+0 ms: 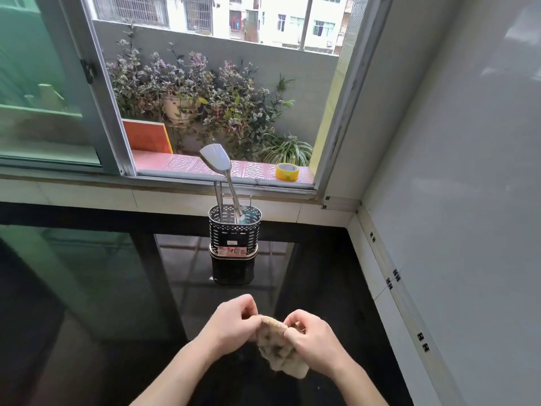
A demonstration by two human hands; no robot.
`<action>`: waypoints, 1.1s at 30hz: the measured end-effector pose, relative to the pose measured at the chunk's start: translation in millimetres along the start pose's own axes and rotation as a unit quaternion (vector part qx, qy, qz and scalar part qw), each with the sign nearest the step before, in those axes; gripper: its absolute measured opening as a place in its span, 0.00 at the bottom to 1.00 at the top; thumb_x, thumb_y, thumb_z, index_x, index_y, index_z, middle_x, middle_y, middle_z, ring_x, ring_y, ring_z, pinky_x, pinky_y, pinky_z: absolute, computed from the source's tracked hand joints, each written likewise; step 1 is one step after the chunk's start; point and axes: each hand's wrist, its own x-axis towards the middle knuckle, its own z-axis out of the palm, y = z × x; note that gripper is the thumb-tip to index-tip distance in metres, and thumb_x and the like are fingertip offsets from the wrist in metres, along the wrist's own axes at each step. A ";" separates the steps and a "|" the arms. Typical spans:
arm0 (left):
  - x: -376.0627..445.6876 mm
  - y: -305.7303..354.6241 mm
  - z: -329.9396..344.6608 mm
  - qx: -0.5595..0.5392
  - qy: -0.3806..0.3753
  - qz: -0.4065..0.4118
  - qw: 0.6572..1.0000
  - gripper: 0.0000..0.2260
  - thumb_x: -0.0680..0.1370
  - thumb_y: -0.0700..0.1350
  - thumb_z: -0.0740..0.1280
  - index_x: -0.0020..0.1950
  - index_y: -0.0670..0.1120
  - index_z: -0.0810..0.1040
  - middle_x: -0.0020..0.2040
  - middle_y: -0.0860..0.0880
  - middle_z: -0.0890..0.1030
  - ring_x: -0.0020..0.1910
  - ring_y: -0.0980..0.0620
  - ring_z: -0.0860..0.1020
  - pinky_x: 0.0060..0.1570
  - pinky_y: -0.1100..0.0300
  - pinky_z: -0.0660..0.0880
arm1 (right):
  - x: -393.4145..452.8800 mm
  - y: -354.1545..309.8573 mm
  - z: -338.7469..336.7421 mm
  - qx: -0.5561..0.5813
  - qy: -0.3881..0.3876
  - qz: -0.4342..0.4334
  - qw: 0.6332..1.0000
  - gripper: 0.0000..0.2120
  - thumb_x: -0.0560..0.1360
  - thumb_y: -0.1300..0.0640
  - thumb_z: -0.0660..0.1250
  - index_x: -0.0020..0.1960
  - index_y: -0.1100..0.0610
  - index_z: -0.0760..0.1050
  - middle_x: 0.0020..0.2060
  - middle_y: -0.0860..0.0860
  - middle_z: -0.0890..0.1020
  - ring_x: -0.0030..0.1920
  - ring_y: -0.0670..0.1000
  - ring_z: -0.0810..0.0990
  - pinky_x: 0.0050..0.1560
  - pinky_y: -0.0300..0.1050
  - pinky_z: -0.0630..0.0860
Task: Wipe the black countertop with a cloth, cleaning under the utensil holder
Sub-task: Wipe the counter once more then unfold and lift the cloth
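Observation:
A beige, stained cloth point(278, 347) hangs between both hands above the near part of the glossy black countertop point(117, 288). My left hand point(231, 320) pinches its upper left edge and my right hand point(313, 338) grips its right side. Farther back, near the window wall, the black perforated utensil holder point(234, 232) stands upright on the counter. It holds a metal spatula point(216, 159) and other metal utensils, and it is apart from both hands.
An open window runs along the back, with a yellow roll of tape point(287, 172) on its pink sill. A white tiled wall point(439, 200) bounds the counter on the right. Potted plants point(205, 98) grow outside.

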 end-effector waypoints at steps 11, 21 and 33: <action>40.9 82.9 -46.7 -0.053 -0.129 0.100 0.985 0.06 0.75 0.54 0.70 0.45 0.54 0.85 0.44 0.56 0.85 0.43 0.63 0.81 0.46 0.65 0.75 | -15.4 -45.7 -58.6 0.013 0.055 -0.064 0.996 0.04 0.75 0.48 0.67 0.48 0.41 0.80 0.46 0.43 0.83 0.48 0.42 0.81 0.48 0.39 0.79; 57.5 186.8 -59.0 0.049 -0.246 0.249 0.935 0.12 0.76 0.61 0.70 0.43 0.54 0.83 0.40 0.56 0.82 0.40 0.61 0.78 0.45 0.60 0.75 | -67.3 -62.2 -124.7 -0.021 0.191 -0.070 0.979 0.06 0.73 0.48 0.71 0.44 0.48 0.76 0.49 0.43 0.78 0.50 0.44 0.79 0.54 0.42 0.80; 23.5 323.8 -48.7 -0.103 -0.277 0.367 0.882 0.07 0.71 0.56 0.71 0.41 0.53 0.81 0.39 0.53 0.81 0.40 0.54 0.78 0.46 0.54 0.76 | -159.0 -103.6 -209.3 -0.010 0.418 -0.083 0.905 0.04 0.79 0.54 0.70 0.45 0.49 0.78 0.42 0.39 0.82 0.44 0.39 0.80 0.48 0.31 0.73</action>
